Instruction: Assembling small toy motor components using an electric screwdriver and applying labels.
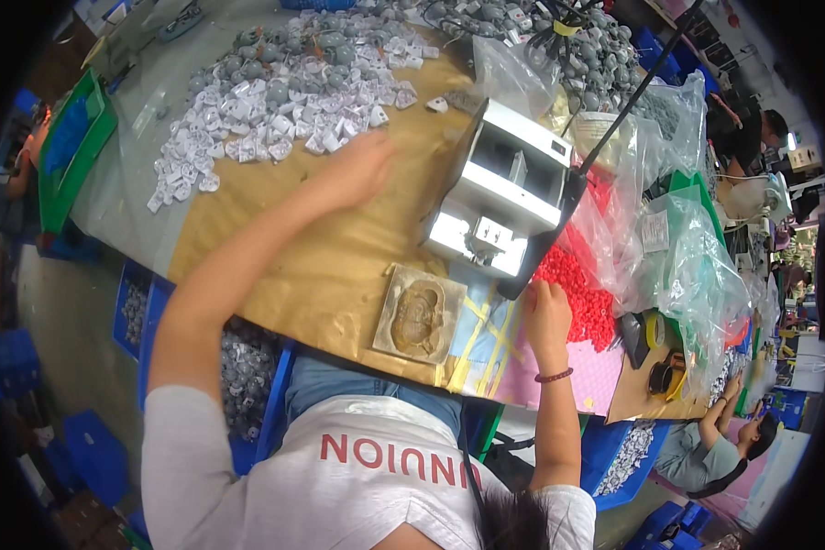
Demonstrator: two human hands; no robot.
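Note:
My left hand [362, 167] is over the brown paper-covered bench [293, 266], just on the near side of a heap of small white plastic parts [247, 124]. Its fingers are curled, and whatever they may hold is hidden. At the edge of a pile of small red parts [582, 293], my right hand [548, 316] has its fingers drawn together, pointing away from me; I cannot see what is between them. Between the hands stands a white and grey box-shaped device [513, 170] with a small white block [492, 235] at its front. Nearer me lies a square block with a rounded hollow [419, 314].
Grey round parts [280, 55] mix into the white heap. Clear plastic bags [687, 247] crowd the right side, near a yellow tape roll [654, 328]. Blue bins of parts [247, 376] sit below the bench edge. A co-worker [729, 449] works at the far right.

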